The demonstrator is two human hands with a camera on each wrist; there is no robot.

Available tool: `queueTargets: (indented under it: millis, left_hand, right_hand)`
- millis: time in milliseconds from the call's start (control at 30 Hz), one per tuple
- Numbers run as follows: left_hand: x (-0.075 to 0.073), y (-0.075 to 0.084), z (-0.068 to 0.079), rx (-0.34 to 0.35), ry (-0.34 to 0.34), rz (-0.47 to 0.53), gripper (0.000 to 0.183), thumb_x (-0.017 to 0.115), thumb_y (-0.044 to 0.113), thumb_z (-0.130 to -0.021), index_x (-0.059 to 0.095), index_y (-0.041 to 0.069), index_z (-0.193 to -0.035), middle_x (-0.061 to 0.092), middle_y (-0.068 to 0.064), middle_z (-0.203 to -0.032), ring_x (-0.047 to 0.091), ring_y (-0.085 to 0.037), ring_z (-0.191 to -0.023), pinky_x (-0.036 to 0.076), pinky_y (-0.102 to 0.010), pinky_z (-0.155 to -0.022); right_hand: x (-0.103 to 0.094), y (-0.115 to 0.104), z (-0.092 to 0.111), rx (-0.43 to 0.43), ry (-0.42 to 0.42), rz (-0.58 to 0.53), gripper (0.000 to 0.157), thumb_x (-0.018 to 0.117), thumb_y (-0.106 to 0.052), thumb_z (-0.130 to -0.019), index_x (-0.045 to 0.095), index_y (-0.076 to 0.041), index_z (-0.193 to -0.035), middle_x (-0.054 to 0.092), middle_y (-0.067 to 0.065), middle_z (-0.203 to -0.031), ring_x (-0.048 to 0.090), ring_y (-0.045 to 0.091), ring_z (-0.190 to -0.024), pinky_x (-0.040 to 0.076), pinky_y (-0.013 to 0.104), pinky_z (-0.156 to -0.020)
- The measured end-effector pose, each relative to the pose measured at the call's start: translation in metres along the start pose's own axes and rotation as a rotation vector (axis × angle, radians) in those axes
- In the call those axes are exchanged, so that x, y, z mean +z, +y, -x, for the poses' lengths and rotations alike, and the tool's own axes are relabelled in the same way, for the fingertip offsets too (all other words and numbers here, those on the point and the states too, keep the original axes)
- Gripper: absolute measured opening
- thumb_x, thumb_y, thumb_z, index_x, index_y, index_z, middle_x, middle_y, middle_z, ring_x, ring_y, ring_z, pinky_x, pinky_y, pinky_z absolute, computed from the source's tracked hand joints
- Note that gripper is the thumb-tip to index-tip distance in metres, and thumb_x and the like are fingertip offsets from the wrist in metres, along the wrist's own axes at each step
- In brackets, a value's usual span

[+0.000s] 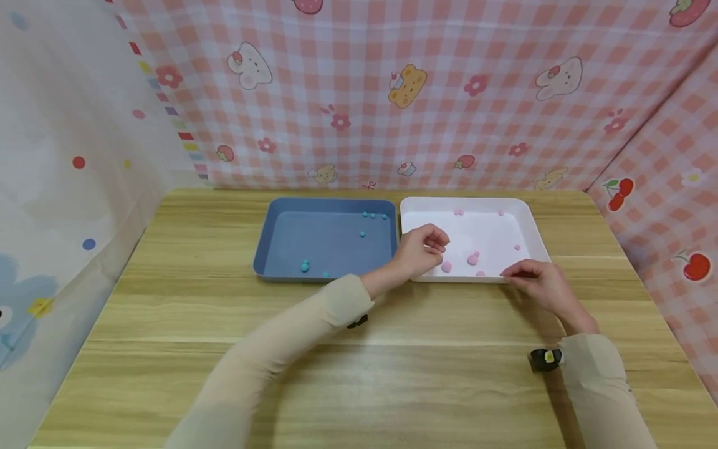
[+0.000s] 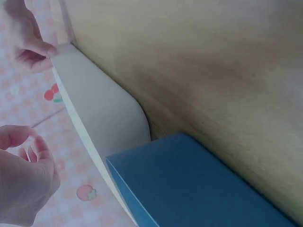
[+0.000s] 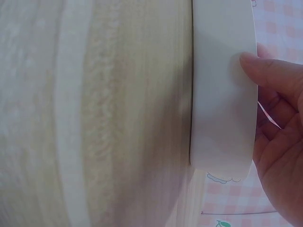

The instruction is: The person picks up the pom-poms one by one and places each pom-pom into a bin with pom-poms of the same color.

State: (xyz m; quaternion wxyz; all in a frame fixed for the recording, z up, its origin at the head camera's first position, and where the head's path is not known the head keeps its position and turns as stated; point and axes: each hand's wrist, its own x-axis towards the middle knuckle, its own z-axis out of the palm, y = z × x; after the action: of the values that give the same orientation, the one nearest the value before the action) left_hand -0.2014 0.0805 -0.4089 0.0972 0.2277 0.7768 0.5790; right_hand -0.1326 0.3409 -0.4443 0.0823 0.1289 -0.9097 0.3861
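Observation:
My left hand (image 1: 419, 251) hovers over the left part of the white tray (image 1: 533, 234), its fingers loosely bent. In the left wrist view, that hand (image 2: 26, 177) shows no object between thumb and fingers. My right hand (image 1: 541, 285) pinches the front rim of the white tray near its right corner. The right wrist view shows the thumb (image 3: 265, 68) on the tray's outer wall and the other fingers behind the rim. Several small pink pieces lie scattered in the tray, among them a round one (image 1: 446, 267) near the left hand and a larger one (image 1: 473, 258).
A blue tray (image 1: 325, 240) stands just left of the white one, holding several small teal balls (image 1: 305, 267). Both trays rest on a wooden table (image 1: 426, 374). A pink checked cloth (image 1: 359, 125) hangs behind, with more cloth at the left and right.

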Motion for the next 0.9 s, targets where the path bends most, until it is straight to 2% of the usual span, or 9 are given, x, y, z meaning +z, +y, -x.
queueTargets:
  millis: [233,467,600,900]
  left_hand:
    - [0.006,-0.003,-0.016,-0.026,0.023,0.008,0.023,0.057,-0.016,-0.073,0.062,-0.005,-0.093,0.063,-0.013,-0.086,0.056,-0.008,-0.072,0.046,-0.012,-0.064]
    - [0.012,-0.009,-0.034,-0.012,0.065,-0.061,0.024,0.056,-0.015,-0.072,0.062,-0.006,-0.094,0.064,-0.013,-0.086,0.058,-0.011,-0.073,0.046,-0.011,-0.064]
    - [0.014,-0.011,-0.041,-0.028,0.100,-0.061,0.024,0.057,-0.016,-0.072,0.062,-0.004,-0.092,0.064,-0.013,-0.085,0.057,-0.011,-0.073,0.045,-0.011,-0.063]
    - [0.016,-0.012,-0.047,-0.070,0.134,-0.077,0.024,0.060,-0.013,-0.072,0.063,-0.003,-0.093,0.063,-0.011,-0.087,0.057,-0.013,-0.076,0.045,-0.011,-0.064]
  right_hand:
    - [0.001,0.003,-0.001,-0.053,0.016,-0.027,0.014,0.069,0.016,-0.073,0.069,0.004,-0.079,0.066,0.014,-0.075,0.053,-0.008,-0.069,0.043,0.007,-0.059]
    - [0.002,0.003,-0.001,-0.041,0.016,-0.023,0.014,0.070,0.016,-0.073,0.069,0.004,-0.079,0.066,0.014,-0.076,0.053,-0.009,-0.069,0.043,0.006,-0.059]
    - [0.002,0.002,-0.001,-0.044,0.021,-0.016,0.014,0.069,0.017,-0.073,0.069,0.005,-0.079,0.066,0.016,-0.075,0.053,-0.009,-0.069,0.043,0.006,-0.059]
    - [-0.002,-0.028,-0.001,-0.048,0.024,-0.003,0.017,0.066,0.025,-0.069,0.066,0.010,-0.077,0.064,0.020,-0.074,0.054,-0.008,-0.068,0.043,0.006,-0.059]
